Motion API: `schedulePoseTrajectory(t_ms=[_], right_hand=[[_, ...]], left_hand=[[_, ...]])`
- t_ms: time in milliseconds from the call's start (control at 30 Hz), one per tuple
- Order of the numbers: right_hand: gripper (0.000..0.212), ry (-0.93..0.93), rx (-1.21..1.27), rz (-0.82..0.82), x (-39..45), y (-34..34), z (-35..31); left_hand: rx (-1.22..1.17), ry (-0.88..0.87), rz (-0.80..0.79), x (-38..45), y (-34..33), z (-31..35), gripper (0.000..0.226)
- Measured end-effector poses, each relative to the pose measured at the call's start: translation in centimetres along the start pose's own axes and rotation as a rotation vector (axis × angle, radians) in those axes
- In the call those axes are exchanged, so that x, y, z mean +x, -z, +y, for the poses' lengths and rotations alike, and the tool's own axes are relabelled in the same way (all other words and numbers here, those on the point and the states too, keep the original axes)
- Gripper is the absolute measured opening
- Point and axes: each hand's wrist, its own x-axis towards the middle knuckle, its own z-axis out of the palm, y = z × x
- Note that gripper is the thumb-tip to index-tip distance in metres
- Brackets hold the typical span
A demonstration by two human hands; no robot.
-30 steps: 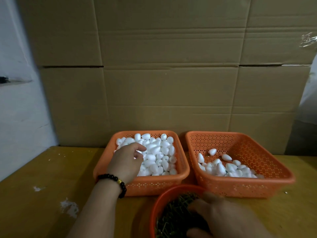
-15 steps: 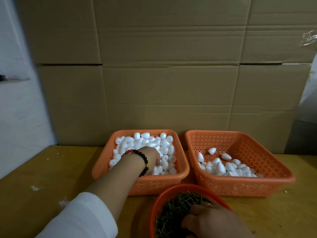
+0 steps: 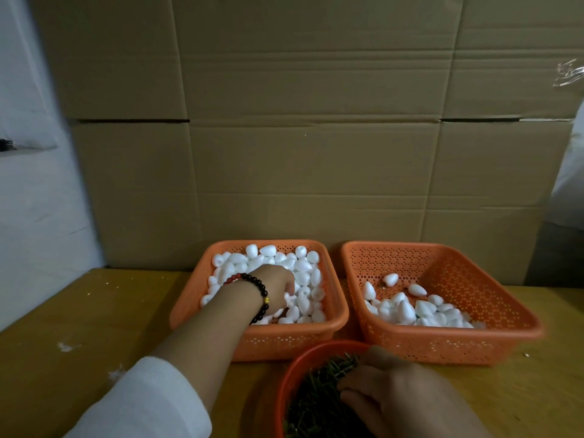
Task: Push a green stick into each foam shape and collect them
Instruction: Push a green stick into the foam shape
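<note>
While the left hand (image 3: pixel 278 287) digs into foam shapes (image 3: pixel 301 273) filling the left basket (image 3: pixel 284 338), its grip hidden, the right hand (image 3: pixel 407 396) rests on green sticks (image 3: pixel 319 396) in a red bowl (image 3: pixel 292 374); whether it grips any is unclear. Right basket (image 3: pixel 458 343) holds fewer shapes. All sit on the worktop (image 3: pixel 79 327).

Both hands (image 3: pixel 278 287) (image 3: pixel 407 396) outstretched, fingers curled.
</note>
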Motion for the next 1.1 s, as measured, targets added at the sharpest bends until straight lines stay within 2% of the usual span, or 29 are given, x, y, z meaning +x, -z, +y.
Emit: schedulePoseTrajectory(t_ms=[100,133,200,300,467,600,733,833,933,1100], right_hand=[[0.025,0.033,0.044,0.065,0.0,0.8,-0.3],[0.019,0.061,-0.013,0.059,0.1,1.1,-0.3],[0.029,0.029,-0.070,0.080,0.3,2.2,-0.7],[0.038,0.015,-0.145,0.214,0.3,2.1,-0.7],[0.038,0.072,0.117,0.333,0.0,0.8,0.8],[0.030,0.085,0.185,0.451,0.1,0.8,1.4],[0.012,0.036,0.334,0.530,0.1,1.2,0.9],[0.021,-0.026,0.435,0.601,0.0,1.0,0.8],[0.032,-0.051,0.447,0.653,0.0,0.9,0.8],[0.027,-0.055,0.533,0.748,-0.1,1.3,0.5]], left_hand=[[-0.364,-0.035,0.138,-0.9,0.4,-0.4,0.017],[-0.521,-0.047,0.163,-1.4,0.3,-0.2,0.017],[-0.763,-0.071,0.195,-2.8,-0.2,0.4,0.018],[-1.006,-0.098,0.219,-4.6,-1.4,1.3,0.020],[-1.462,-0.117,0.313,-6.6,-1.7,2.4,0.025],[-1.869,-0.186,0.200,-7.6,-1.1,3.3,0.024],[-2.087,-0.232,0.023,-8.2,-0.5,3.9,0.033],[-2.230,-0.209,-0.108,-8.4,-0.3,4.2,0.030],[-2.430,-0.146,-0.214,-8.3,-0.4,4.6,0.047],[-2.575,-0.143,-0.369,-8.6,-0.5,5.2,0.063]])
